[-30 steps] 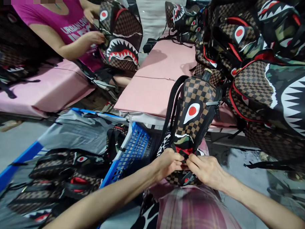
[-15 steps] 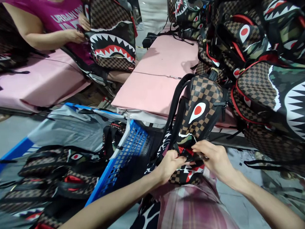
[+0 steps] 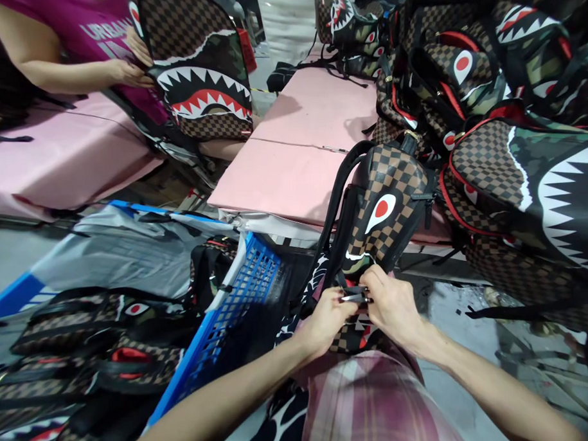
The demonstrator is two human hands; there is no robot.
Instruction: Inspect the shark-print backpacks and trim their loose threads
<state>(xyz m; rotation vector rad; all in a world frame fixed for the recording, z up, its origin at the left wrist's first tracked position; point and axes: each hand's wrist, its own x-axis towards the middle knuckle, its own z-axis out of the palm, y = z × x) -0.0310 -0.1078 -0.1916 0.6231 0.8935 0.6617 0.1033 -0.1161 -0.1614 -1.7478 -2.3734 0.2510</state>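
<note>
A brown-and-black checkered backpack (image 3: 401, 172) with a red-and-white eye patch and a camouflage band leans upright across my lap and the table edge. Its shark-mouth front lies under my hands. My left hand (image 3: 329, 316) is closed, thumb and fingers pinching the backpack's front near the red mouth. Close against it, my right hand (image 3: 391, 307) is closed on a small dark and silvery piece (image 3: 355, 295) with two narrow prongs between both hands. My fingers partly cover that piece, so its exact kind is unclear. Black shoulder straps (image 3: 330, 219) hang on the backpack's left side.
A blue crate (image 3: 221, 332) lined with grey sheeting, holding several backpacks, stands at left. Ahead is a pink-covered table (image 3: 291, 143). More backpacks (image 3: 495, 168) are piled at right. Across from me, a person in a purple shirt (image 3: 87, 35) holds a large shark-mouth backpack (image 3: 196, 63).
My right hand has moved left and closer to my left hand. The dark and silvery piece now shows between them. The whole view has shifted slightly.
</note>
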